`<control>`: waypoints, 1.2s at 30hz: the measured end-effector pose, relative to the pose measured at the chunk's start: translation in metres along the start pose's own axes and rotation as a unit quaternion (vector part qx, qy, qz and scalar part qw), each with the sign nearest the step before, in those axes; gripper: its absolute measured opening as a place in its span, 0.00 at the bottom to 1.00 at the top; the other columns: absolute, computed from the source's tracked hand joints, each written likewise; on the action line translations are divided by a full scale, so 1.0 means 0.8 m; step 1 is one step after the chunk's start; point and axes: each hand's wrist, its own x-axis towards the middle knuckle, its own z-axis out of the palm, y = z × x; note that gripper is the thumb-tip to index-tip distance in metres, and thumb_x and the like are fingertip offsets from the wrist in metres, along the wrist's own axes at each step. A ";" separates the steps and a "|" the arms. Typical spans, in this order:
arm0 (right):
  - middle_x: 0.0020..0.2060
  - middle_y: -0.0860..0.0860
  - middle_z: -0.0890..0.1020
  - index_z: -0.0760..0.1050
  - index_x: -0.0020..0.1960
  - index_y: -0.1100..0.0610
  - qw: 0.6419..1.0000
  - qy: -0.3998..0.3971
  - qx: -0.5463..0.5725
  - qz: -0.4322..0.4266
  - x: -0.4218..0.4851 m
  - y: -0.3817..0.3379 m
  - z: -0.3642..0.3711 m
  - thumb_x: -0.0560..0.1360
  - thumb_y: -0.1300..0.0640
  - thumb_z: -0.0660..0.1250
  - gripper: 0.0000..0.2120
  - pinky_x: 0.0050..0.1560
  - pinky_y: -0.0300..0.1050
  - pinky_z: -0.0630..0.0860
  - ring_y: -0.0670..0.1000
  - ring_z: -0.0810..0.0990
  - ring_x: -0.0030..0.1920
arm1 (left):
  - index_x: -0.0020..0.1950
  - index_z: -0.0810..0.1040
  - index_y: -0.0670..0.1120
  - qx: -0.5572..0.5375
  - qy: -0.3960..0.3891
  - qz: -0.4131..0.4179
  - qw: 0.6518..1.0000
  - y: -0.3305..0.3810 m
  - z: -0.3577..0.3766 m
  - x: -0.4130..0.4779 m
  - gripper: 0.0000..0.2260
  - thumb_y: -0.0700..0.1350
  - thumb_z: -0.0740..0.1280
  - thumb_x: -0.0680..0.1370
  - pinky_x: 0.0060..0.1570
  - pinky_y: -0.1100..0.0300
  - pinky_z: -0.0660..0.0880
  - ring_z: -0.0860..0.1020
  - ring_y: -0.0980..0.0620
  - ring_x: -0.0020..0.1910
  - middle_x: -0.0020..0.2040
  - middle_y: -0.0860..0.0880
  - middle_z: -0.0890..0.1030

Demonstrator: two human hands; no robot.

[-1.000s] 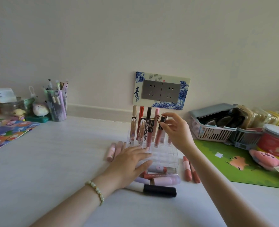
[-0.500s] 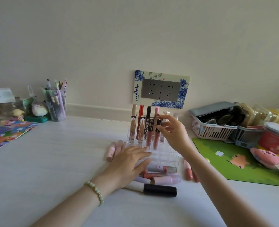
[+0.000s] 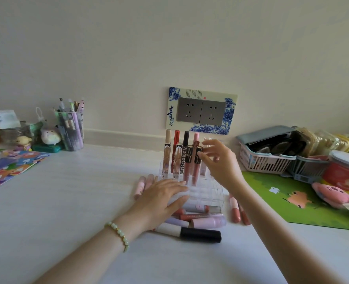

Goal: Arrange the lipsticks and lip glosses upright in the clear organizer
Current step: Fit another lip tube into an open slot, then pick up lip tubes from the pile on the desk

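- Several tubes stand upright in the back cells of the clear acrylic organizer (image 3: 210, 195) on the white bench (image 3: 67, 201).
- The right hand (image 3: 220, 165) pinches the dark cap of a pink lip gloss tube (image 3: 195, 173), which is seated in its cell.
- The left hand (image 3: 161, 199) rests flat on the organizer's front, fingers straight.
- Many loose tubes (image 3: 202, 222) lie around it; I judge the task less than half done.

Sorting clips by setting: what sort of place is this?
Probably a home desk: a pen cup, a double wall socket behind, a pink plush toy, and lip glosses standing in a clear organizer.
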 end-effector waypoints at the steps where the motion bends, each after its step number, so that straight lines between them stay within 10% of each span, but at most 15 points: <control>1: 0.46 0.47 0.81 0.73 0.57 0.53 1.000 0.012 -0.010 -0.007 -0.001 -0.003 -0.004 0.73 0.55 0.68 0.14 0.48 0.47 0.80 0.45 0.81 0.46 | 0.67 0.69 0.61 0.000 -0.004 -0.007 1.000 -0.003 -0.002 0.000 0.25 0.67 0.48 0.75 0.73 0.57 0.38 0.59 0.65 0.71 0.70 0.65 0.67; 3: 0.45 0.46 0.81 0.73 0.56 0.53 0.999 0.036 -0.022 -0.025 -0.006 -0.010 -0.013 0.73 0.55 0.69 0.12 0.46 0.45 0.79 0.45 0.80 0.45 | 0.65 0.71 0.62 -0.011 -0.011 -0.021 1.000 -0.005 -0.013 -0.003 0.26 0.69 0.50 0.73 0.71 0.44 0.54 0.63 0.64 0.69 0.66 0.67 0.70; 10: 0.42 0.45 0.79 0.76 0.46 0.48 0.981 -0.184 -0.045 -0.041 -0.066 -0.024 -0.023 0.71 0.56 0.70 0.05 0.44 0.34 0.78 0.42 0.78 0.39 | 0.46 0.81 0.60 -0.071 -0.046 -0.059 0.995 -0.005 -0.058 -0.025 0.12 0.62 0.73 0.66 0.39 0.66 0.70 0.74 0.64 0.40 0.41 0.63 0.76; 14: 0.44 0.42 0.76 0.77 0.46 0.42 0.961 -0.261 -0.088 -0.035 -0.097 -0.022 -0.018 0.69 0.46 0.71 0.06 0.43 0.32 0.74 0.41 0.75 0.41 | 0.48 0.81 0.62 -0.086 -0.099 -0.087 0.988 -0.015 -0.065 -0.039 0.18 0.63 0.76 0.61 0.48 0.63 0.74 0.75 0.58 0.53 0.52 0.54 0.78; 17: 0.46 0.42 0.75 0.78 0.48 0.42 0.951 -0.291 -0.099 -0.034 -0.107 -0.023 -0.013 0.70 0.46 0.70 0.07 0.45 0.31 0.73 0.41 0.74 0.44 | 0.49 0.80 0.65 -0.124 -0.129 -0.075 0.981 -0.021 -0.057 -0.046 0.18 0.59 0.77 0.62 0.69 0.58 0.64 0.49 0.57 0.77 0.76 0.41 0.59; 22: 0.47 0.45 0.76 0.80 0.49 0.44 0.952 -0.293 -0.083 -0.029 -0.115 -0.016 -0.003 0.68 0.44 0.72 0.10 0.46 0.31 0.71 0.42 0.75 0.45 | 0.47 0.79 0.63 -0.134 -0.142 -0.066 0.978 -0.026 -0.047 -0.045 0.13 0.52 0.77 0.66 0.68 0.67 0.55 0.38 0.59 0.74 0.78 0.44 0.44; 36: 0.47 0.45 0.74 0.79 0.53 0.44 0.948 -0.296 -0.109 -0.043 -0.128 -0.009 0.010 0.67 0.41 0.72 0.17 0.50 0.39 0.74 0.44 0.75 0.46 | 0.53 0.79 0.57 -0.105 -0.140 -0.077 0.981 -0.020 -0.042 -0.046 0.18 0.54 0.77 0.66 0.70 0.60 0.57 0.35 0.52 0.75 0.78 0.43 0.42</control>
